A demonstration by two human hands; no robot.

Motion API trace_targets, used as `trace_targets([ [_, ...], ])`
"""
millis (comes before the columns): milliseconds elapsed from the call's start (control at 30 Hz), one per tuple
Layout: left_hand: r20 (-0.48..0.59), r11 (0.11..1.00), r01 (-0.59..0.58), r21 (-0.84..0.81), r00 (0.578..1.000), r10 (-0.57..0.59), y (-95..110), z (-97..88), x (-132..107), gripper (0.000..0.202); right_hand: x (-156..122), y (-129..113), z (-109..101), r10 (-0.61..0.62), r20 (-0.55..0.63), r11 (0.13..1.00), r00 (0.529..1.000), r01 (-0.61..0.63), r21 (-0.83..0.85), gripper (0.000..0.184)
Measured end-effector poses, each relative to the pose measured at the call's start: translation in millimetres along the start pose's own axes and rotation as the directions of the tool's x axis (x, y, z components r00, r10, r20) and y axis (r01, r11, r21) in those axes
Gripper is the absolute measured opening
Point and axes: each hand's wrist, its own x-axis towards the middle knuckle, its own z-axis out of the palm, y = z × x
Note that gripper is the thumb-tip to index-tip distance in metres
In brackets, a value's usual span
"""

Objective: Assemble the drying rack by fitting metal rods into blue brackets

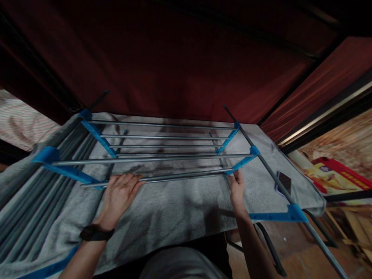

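Note:
A partly built rack of grey metal tubes and blue plastic brackets stands on a grey blanket. My left hand (120, 195), palm down, has its fingers curled over a metal tube (180, 177). That tube's left end lies by a blue bracket (69, 171) and juts a little past it. Two tubes run close together there. At their right ends my right hand (237, 190) pinches the lower tip of another blue bracket (245, 161) from below. Whether the tube end is seated in that bracket I cannot tell. Several crossbars (162, 126) span the far brackets.
Several loose tubes (43, 197) lie at the left on the blanket (186, 209). A phone (284, 183) rests at the right, partly behind a long upright tube (270, 170). A red and yellow package (334, 176) sits beyond the table. Dark red fabric (174, 69) hangs behind.

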Motion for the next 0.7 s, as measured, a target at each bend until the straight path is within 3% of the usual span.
trace_targets([
  [233,0.018,0.997,0.077,0.006,0.997,-0.077,12.3,-2.6,1.9,0.035,-17.3,-10.7,-2.4,-0.081,0.047,0.995,0.996,0.083,-0.060,0.068],
  [333,0.080,0.995,0.096,-0.010,0.992,-0.095,20.6,-5.0,-2.0,0.032,-39.0,-8.4,0.1,-0.228,-0.063,0.938,0.972,0.202,-0.283,0.072],
  [367,0.093,0.994,0.106,-0.013,0.990,-0.104,22.6,-5.3,-3.1,0.032,-45.6,-8.7,3.1,-0.316,-0.039,0.894,0.948,0.284,-0.346,0.070],
  [433,0.115,0.990,0.139,-0.017,0.984,-0.136,25.3,-5.7,-4.4,0.032,-55.8,-14.2,13.4,-0.489,0.121,0.771,0.864,0.493,-0.403,0.059],
  [533,0.115,0.984,0.173,-0.031,0.979,-0.168,27.3,-6.6,-4.1,0.032,-61.9,-34.4,38.9,-0.642,0.422,0.552,0.640,0.768,-0.324,0.046],
  [600,0.107,0.982,0.181,-0.055,0.979,-0.175,27.6,-6.7,-3.4,0.032,-61.3,-50.2,58.0,-0.667,0.564,0.420,0.487,0.871,-0.254,0.045],
  [700,0.100,0.979,0.194,-0.068,0.977,-0.186,27.2,-5.5,-2.6,0.032,-58.4,-66.7,80.4,-0.608,0.733,0.278,0.306,0.946,-0.166,0.045],
])
